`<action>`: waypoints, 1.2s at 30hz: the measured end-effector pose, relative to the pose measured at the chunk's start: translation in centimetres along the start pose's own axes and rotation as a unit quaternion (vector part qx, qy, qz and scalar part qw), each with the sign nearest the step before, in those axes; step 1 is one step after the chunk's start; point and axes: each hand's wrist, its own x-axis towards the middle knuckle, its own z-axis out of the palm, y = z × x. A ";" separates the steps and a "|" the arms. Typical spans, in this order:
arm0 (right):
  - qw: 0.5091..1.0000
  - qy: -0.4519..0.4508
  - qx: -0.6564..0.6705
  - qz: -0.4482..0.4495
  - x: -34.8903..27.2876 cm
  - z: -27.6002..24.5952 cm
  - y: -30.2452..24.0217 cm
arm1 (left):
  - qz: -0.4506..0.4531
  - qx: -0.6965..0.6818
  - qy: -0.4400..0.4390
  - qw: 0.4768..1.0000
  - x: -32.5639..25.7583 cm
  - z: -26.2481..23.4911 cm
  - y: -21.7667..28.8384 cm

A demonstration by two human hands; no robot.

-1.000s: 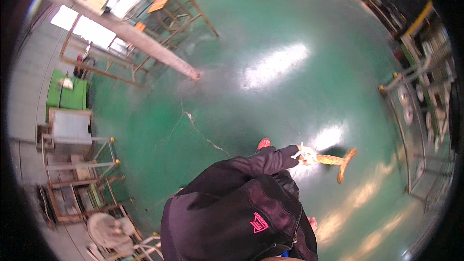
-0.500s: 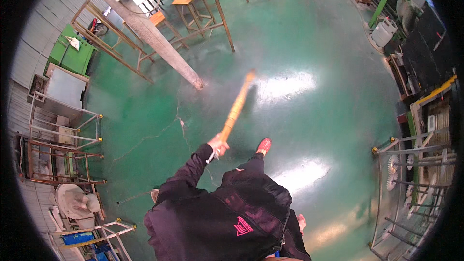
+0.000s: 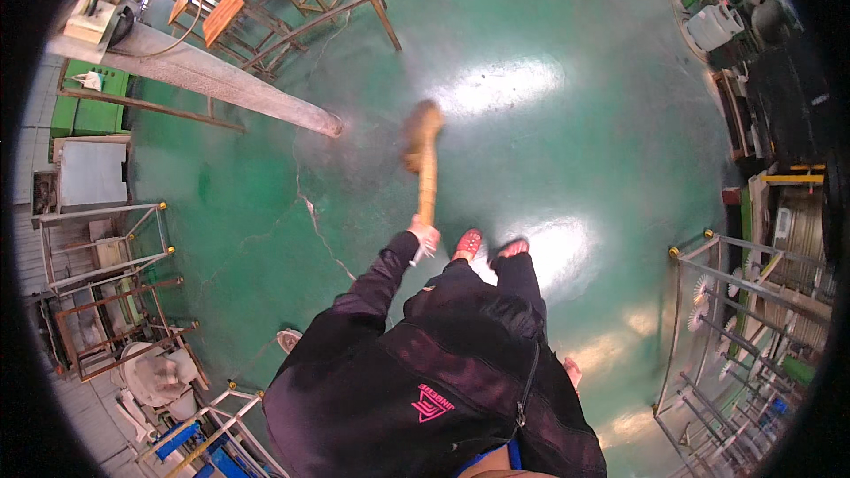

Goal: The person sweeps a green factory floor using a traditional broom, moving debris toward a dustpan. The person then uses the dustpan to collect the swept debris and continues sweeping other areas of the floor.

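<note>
Head view: the left hand (image 3: pixel 423 236) is closed around the near end of a wooden broom (image 3: pixel 423 155), whose bristle head rests out ahead on the green floor (image 3: pixel 575 150), near the foot of a grey pillar (image 3: pixel 232 91). The right hand is hidden beside the dark jacket, so I cannot tell its state. At far right a white canister (image 3: pixel 714 26) stands by green racks; its contents are unreadable.
</note>
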 end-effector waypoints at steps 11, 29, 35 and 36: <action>0.993 -0.105 -0.024 -0.042 13.2 10.8 -25.1 | 0.103 0.191 -0.045 0.975 7.4 29.2 10.8; 0.978 -0.161 -0.086 -0.100 19.8 33.0 -57.2 | 0.424 0.007 0.247 0.871 2.2 33.3 49.9; 0.916 -0.152 -0.337 -0.153 14.8 36.4 -63.4 | 0.269 -0.128 0.064 0.953 9.7 35.1 67.8; 0.918 -0.114 -0.353 -0.142 13.4 36.4 -64.1 | 0.323 -0.082 0.110 0.936 11.6 36.2 69.1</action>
